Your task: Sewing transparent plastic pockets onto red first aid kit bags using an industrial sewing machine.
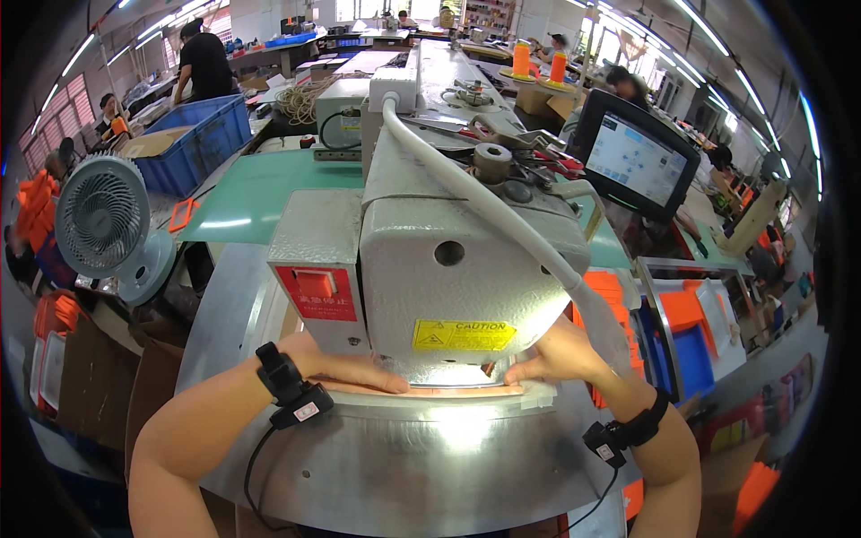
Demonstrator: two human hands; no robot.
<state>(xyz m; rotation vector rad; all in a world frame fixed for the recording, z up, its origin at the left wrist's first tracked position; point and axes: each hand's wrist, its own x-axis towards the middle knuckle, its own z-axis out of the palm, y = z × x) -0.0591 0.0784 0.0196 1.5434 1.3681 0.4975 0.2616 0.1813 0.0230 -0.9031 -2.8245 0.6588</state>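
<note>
My left hand (363, 369) reaches in from the left under a grey industrial machine head (466, 269), fingers stretched along a narrow, light-coloured strip (457, 392) on the steel work plate (359, 457). My right hand (547, 354) is at the strip's right end, thumb extended beside it and the other fingers partly hidden by the machine. Both hands look open. A red emergency-stop button (314, 283) is on the housing above my left hand, and both wrists wear black strapped devices with cables.
A fan (103, 211) and blue crate (193, 148) stand left, a green mat (251, 197) behind the machine. A touchscreen (637, 152) and trays with orange pieces (682, 314) are right. Thread spools (520, 58) sit behind; several people (202, 63) work around the room.
</note>
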